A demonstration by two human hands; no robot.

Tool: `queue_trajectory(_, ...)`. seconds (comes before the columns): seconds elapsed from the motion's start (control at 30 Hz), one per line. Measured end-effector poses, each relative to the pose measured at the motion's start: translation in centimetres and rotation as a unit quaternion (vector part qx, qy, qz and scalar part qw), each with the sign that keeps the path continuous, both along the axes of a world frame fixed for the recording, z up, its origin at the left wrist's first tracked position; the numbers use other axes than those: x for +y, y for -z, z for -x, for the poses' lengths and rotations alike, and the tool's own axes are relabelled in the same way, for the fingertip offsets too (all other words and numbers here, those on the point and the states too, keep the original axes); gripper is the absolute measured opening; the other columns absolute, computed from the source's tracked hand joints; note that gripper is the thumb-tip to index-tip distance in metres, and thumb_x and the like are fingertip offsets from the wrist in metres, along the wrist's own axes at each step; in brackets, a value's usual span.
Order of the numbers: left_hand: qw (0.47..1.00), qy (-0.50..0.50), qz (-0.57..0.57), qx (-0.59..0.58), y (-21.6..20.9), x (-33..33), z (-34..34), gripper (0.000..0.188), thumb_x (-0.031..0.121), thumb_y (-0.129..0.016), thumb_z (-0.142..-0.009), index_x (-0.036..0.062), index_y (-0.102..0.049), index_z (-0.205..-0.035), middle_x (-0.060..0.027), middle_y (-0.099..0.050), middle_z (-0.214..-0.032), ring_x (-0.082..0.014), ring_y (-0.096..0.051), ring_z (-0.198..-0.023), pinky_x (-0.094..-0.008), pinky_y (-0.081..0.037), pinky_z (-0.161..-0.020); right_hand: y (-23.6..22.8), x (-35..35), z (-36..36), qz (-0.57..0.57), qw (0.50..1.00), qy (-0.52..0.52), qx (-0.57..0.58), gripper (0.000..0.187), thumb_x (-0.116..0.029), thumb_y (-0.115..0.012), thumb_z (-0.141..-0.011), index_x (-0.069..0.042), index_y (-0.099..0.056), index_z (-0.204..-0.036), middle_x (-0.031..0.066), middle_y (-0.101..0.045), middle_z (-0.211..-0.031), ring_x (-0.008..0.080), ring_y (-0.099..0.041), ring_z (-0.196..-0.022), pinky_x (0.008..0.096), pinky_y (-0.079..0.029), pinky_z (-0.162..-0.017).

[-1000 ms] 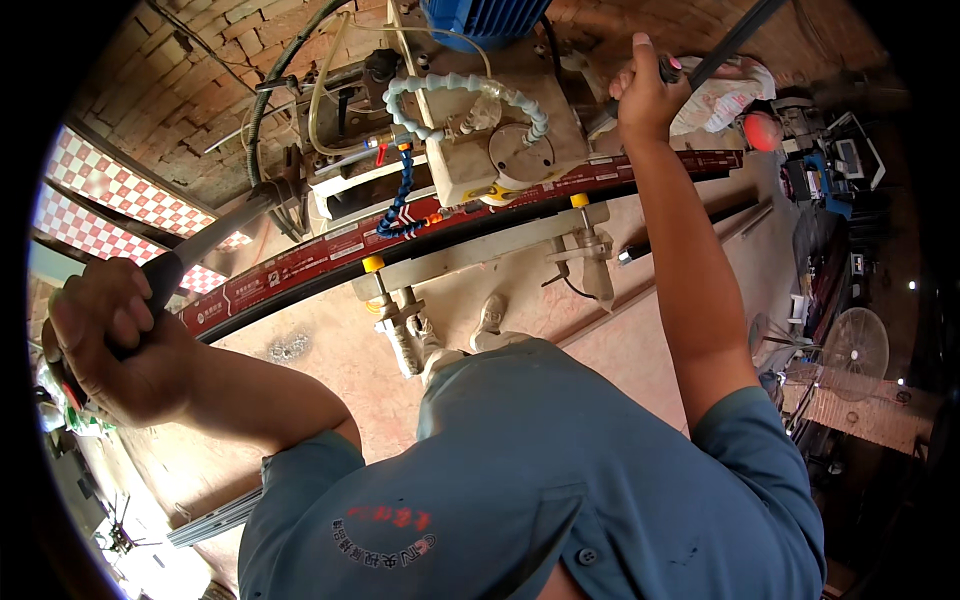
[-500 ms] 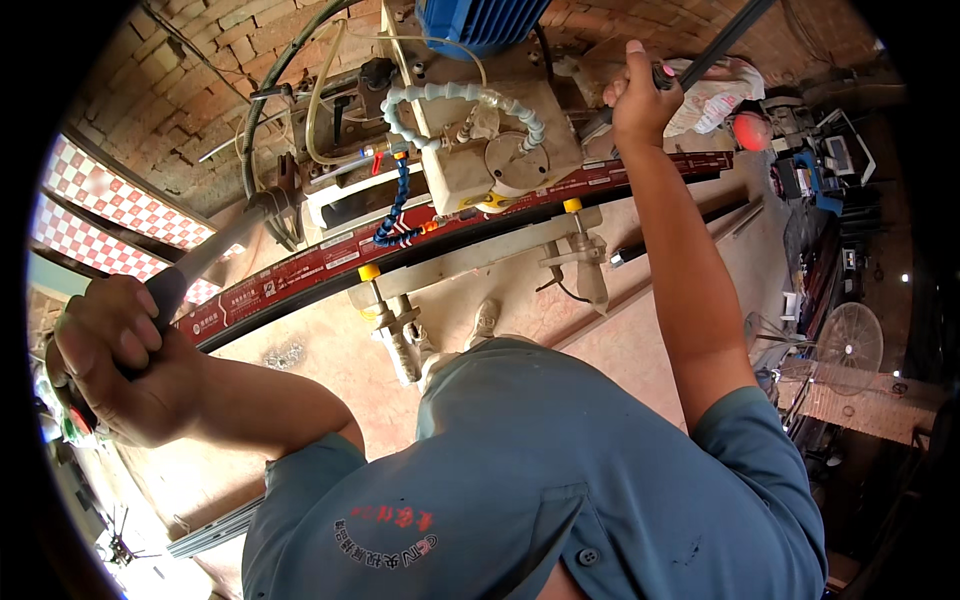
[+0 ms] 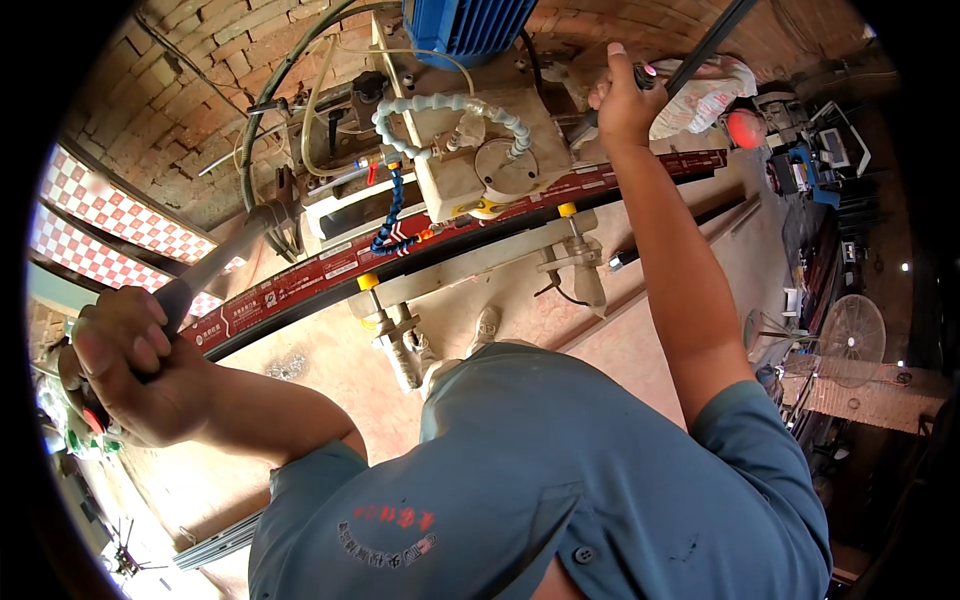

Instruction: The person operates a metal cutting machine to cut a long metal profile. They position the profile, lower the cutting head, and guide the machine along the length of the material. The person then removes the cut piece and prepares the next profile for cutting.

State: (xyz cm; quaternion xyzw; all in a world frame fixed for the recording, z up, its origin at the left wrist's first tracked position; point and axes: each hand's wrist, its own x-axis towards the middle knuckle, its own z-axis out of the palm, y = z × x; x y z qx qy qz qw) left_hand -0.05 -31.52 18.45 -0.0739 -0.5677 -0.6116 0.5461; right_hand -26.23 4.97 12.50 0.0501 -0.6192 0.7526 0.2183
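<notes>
My left hand (image 3: 145, 370) is closed round the dark grip of a long metal lever (image 3: 225, 255), which runs up to the machine's left side. At the upper right, my right hand (image 3: 630, 112) wraps a black handle (image 3: 645, 76) with a pinkish end, its thumb pointing up. Between my hands stands the machine's pale metal head (image 3: 485, 155). A long profile covered in red film (image 3: 300, 288) lies across under the head. Two pneumatic clamps with yellow tips (image 3: 368, 282) stand along its near side. A blue segmented hose (image 3: 396, 200) bends down toward the profile.
A blue finned motor (image 3: 470, 30) sits above the head, before a brick wall (image 3: 150, 90). Red-and-white checked panels (image 3: 125, 215) are at the left. A standing fan (image 3: 850, 340), a red ball-like object (image 3: 745, 128) and cluttered equipment line the right.
The whole view has shifted slightly. My left hand sits a little farther right with its lever grip; my right hand keeps its hold. The red profile and clamps stay in place.
</notes>
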Motion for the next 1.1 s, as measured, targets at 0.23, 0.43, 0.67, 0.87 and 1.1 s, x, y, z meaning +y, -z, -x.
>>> queue_trajectory(0.23,0.999,0.000,-0.029,-0.031,-2.0,0.3,1.2,0.035,0.009,-0.057,-0.093,0.0123,-0.042,-0.061,0.0016,-0.032,-0.052,-0.0100,-0.033,-0.048,-0.0287,-0.034,-0.055,-0.5,0.0,-0.2,-0.003,1.000,-0.017,-0.001,0.038,-0.018,-0.070,-0.089,-0.009,-0.045,-0.063,0.0020,-0.045,-0.052,0.0137,-0.040,-0.041,0.0307,-0.033,-0.041)
queue_trajectory(0.43,0.998,-0.024,-0.028,-0.053,-3.6,-1.0,3.5,0.020,0.009,-0.059,-0.092,0.0044,-0.057,-0.072,0.0011,-0.036,-0.057,-0.0103,-0.037,-0.052,-0.0273,-0.037,-0.058,-0.6,0.1,-0.2,-0.016,1.000,-0.015,0.011,0.037,-0.019,-0.068,-0.091,-0.010,-0.045,-0.063,0.0012,-0.045,-0.052,0.0132,-0.040,-0.041,0.0306,-0.034,-0.041)
queue_trajectory(0.67,1.000,-0.011,0.007,-0.027,-2.4,-3.0,3.7,0.023,0.010,-0.056,-0.092,0.0023,-0.058,-0.071,0.0006,-0.033,-0.057,-0.0127,-0.037,-0.052,-0.0302,-0.037,-0.058,-0.3,0.5,0.1,0.007,1.000,-0.001,-0.016,0.036,-0.017,-0.069,-0.089,-0.010,-0.045,-0.065,0.0002,-0.041,-0.052,0.0123,-0.038,-0.042,0.0298,-0.032,-0.042)
queue_trajectory(0.87,0.999,0.022,0.032,-0.004,-0.2,-1.8,-0.2,0.036,0.018,-0.048,-0.095,0.0152,-0.036,-0.061,0.0010,-0.030,-0.054,-0.0114,-0.035,-0.050,-0.0315,-0.035,-0.058,-0.1,-0.3,-0.3,0.003,1.000,-0.001,-0.003,0.034,-0.015,-0.070,-0.088,-0.009,-0.046,-0.065,0.0010,-0.043,-0.054,0.0130,-0.038,-0.042,0.0303,-0.033,-0.042)
queue_trajectory(1.1,1.000,-0.017,0.014,-0.002,0.1,-1.3,0.1,0.037,0.019,-0.044,-0.093,0.0167,-0.030,-0.059,0.0005,-0.026,-0.054,-0.0112,-0.031,-0.050,-0.0323,-0.034,-0.059,0.3,0.5,0.3,-0.014,1.000,0.021,0.003,0.037,-0.017,-0.068,-0.088,-0.008,-0.043,-0.063,0.0045,-0.043,-0.052,0.0163,-0.041,-0.042,0.0320,-0.037,-0.044)
